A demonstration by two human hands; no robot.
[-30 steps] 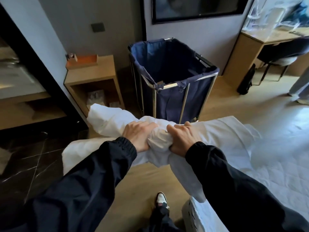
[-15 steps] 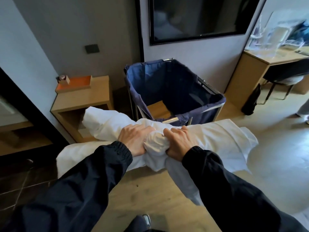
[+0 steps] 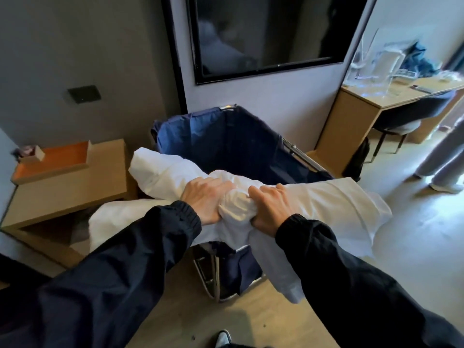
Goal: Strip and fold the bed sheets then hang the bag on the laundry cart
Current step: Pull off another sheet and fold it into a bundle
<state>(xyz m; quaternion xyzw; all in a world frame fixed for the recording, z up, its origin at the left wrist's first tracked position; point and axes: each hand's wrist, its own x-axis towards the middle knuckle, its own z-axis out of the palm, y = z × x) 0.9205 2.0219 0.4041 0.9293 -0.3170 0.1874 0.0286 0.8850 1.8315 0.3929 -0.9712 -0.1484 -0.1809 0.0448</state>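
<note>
The white bed sheets [image 3: 326,204] are gripped by both hands at a bunched, twisted section in the middle of the bundle. The left hand [image 3: 203,202] is closed over the cloth from above, fingers curled down round it. The right hand [image 3: 272,207] is clenched on the same twist just beside it, with only a knot of fabric between the two. Both arms are covered by dark sleeves.

The bundle is held level above the near rim of the laundry cart [image 3: 216,275]. One end is stretched left over the wooden side table [image 3: 75,187], the other right, and a loose fold is left hanging below the right wrist. The cart is lined with the blue bag [image 3: 226,141], whose open mouth lies directly behind the hands.

An orange tray [image 3: 55,159] is set on the side table. A dark screen [image 3: 263,33] is mounted on the wall behind the cart, and a desk [image 3: 356,109] is placed to the right.
</note>
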